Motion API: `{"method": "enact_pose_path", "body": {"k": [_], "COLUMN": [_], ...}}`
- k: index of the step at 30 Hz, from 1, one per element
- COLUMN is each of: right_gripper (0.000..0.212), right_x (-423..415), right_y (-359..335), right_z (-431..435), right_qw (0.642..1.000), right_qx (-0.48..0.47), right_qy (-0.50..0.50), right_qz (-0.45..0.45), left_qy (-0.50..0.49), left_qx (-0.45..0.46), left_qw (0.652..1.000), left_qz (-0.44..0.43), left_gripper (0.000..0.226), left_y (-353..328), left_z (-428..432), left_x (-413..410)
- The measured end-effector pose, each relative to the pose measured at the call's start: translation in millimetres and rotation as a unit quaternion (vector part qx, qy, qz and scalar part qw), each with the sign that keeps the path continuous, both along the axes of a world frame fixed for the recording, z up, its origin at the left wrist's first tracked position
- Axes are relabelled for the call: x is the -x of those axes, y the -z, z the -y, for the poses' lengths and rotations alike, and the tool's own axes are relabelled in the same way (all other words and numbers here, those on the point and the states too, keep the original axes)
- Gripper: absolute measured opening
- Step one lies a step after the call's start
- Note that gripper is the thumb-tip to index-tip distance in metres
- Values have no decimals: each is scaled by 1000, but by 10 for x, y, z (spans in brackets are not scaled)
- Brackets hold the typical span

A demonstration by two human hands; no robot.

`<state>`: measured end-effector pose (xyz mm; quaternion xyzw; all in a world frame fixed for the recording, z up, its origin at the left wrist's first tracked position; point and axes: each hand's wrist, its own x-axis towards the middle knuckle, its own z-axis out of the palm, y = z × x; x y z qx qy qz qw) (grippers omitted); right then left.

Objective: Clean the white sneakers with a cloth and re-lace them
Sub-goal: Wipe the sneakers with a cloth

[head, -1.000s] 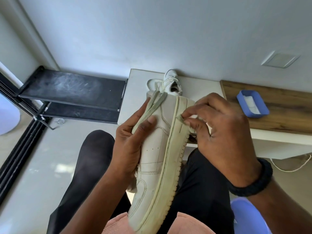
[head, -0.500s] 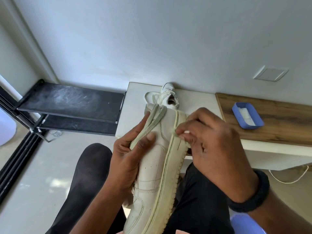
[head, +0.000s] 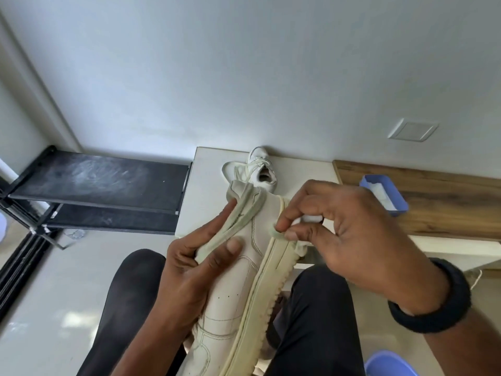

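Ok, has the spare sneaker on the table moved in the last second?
No. The spare sneaker sits in the same spot against the white table's back edge; both merely appear lower in the frame.

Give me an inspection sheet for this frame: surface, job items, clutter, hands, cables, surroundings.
Surface: white tabletop adjoining a brown wooden counter.
Job's things: cream leather sneaker held on its side over the lap, sole to the right; second white sneaker on the tabletop, laces loose; small white cloth at the held sneaker's midsole.
Clutter: blue plastic tray on the counter, white contents.
Hands: left hand grips the held sneaker's upper; right hand pinches the cloth against the midsole edge.
Cables: white cord below the counter, mostly hidden.
Surroundings: black metal shelf rack; white wall plate.
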<state>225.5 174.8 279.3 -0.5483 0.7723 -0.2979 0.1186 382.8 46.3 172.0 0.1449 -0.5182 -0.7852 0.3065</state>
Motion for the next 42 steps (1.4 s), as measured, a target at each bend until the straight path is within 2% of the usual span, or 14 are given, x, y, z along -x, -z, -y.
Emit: {"method": "enact_pose_path", "body": {"k": [3,8,10,12,13,14,16,20,23,26,29,32,35,42], "right_gripper": [13,14,18,20,16,11,15,23,22,18,13,13,13,8], "right_x": [8,169,283,414,457,503,545,391,272,225,189,100,-10,-133], "right_y": [72,73,52,29,23,51,163,393,459,450,401,375,372,369], "right_z": [43,120,138,133,123,100,56,43,100,138,150,153,110,-93], "right_qw": [998,993,996,992,973,936,857,762,742,750,780,815,845,908], "right_qx": [21,47,27,20,48,83,127,169,236,286,310,316,316,310], "right_qy": [16,62,74,70,61,58,68,113,173,197,181,175,161,92], "right_qz": [-60,-91,-50,101,219,338,495,614,603,563,512,452,399,267], "left_qy": [2,17,28,23,14,2,-21,-42,-65,-82,-132,-171,-188,-197], "left_qx": [10,2,0,2,5,8,6,19,22,101,198,257,256,219], "left_qw": [1000,1000,1000,1000,1000,1000,1000,999,998,991,968,947,945,952], "left_qz": [4,16,10,1,-3,-6,-15,-9,7,35,78,93,84,78], "left_gripper": [49,53,60,61,62,62,64,76,67,55,42,55,41,47], "left_y": [-11,-25,-36,-75,-99,-119,-154,-139,-100,-123,-135,-103,-138,-159], "left_z": [1,-30,-57,-75,-74,-64,-27,38,-13,-73,-99,-146,-190,-114], "left_x": [-2,-27,-36,-33,-27,-19,1,72,145,208,262,287,262,128]}}
